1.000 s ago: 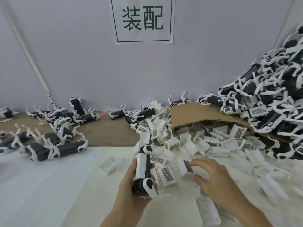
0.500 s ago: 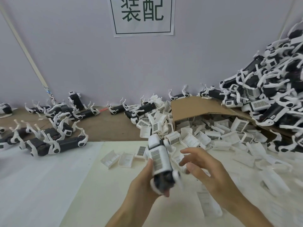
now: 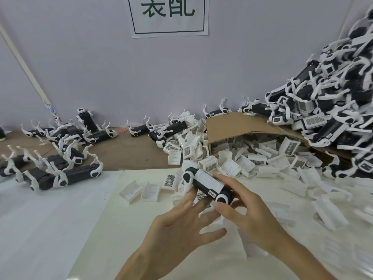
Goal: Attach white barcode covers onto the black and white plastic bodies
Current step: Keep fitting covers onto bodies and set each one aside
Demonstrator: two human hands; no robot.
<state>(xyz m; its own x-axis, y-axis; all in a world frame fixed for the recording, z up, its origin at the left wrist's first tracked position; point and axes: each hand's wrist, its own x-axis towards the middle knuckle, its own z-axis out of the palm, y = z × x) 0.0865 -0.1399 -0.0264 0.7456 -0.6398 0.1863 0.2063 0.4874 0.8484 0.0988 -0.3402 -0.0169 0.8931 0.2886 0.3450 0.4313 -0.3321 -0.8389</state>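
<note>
Body of black and white plastic (image 3: 201,185), long with round white joints at both ends, is held slanted above the cream sheet (image 3: 125,229), with a smooth white cover (image 3: 205,178) along its upper face. The left hand (image 3: 181,225) supports it from beneath, fingers straight and spread rather than wrapped round it. The right hand (image 3: 250,215) clamps the near end, thumb by the round joint and fingers curved over the top.

Just behind, a brown cardboard box (image 3: 232,126) lies tipped on its side. Loose white barcode covers (image 3: 254,158) fill it and spill out across the sheet. To the right, a tall heap of black and white bodies (image 3: 331,102) leans against the wall and over the box. Well apart on the left, a smaller group of like bodies (image 3: 60,174) lies along the brown tabletop (image 3: 125,156). A paper sign with green characters (image 3: 169,15) hangs on the wall.
</note>
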